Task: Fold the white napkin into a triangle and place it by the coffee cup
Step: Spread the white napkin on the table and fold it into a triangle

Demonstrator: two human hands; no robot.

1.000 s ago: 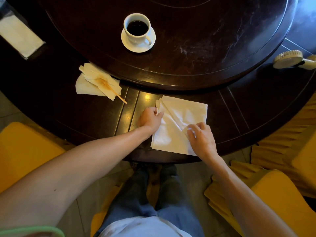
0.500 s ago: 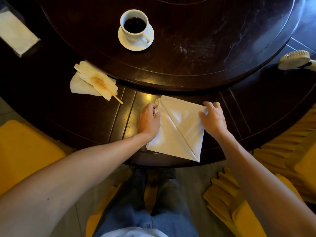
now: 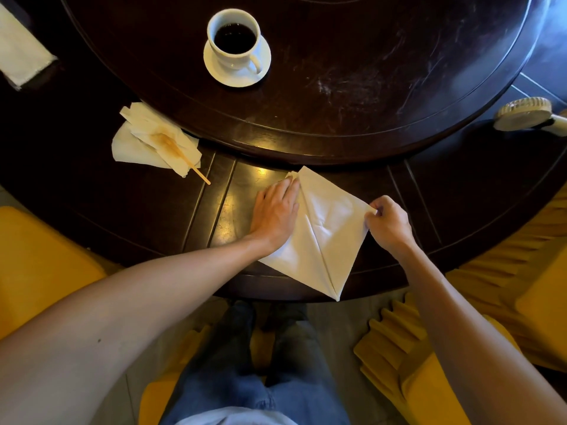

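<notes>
Left hand flat on napkin, right hand pinching its corner; stained tissue nearby.

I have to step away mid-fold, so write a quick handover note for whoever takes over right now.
Left hand: flat, palm down on the napkin's left part, pinning it.
Right hand: pinching the napkin's right corner.
Napkin: on the table's near rim, a diagonal crease running from its far tip to its near tip.
Cup: full, on its saucer on the raised centre disc, apart from the napkin.
Done: diagonal fold laid over.
Left: flatten the triangle, then place it by the cup.
</notes>
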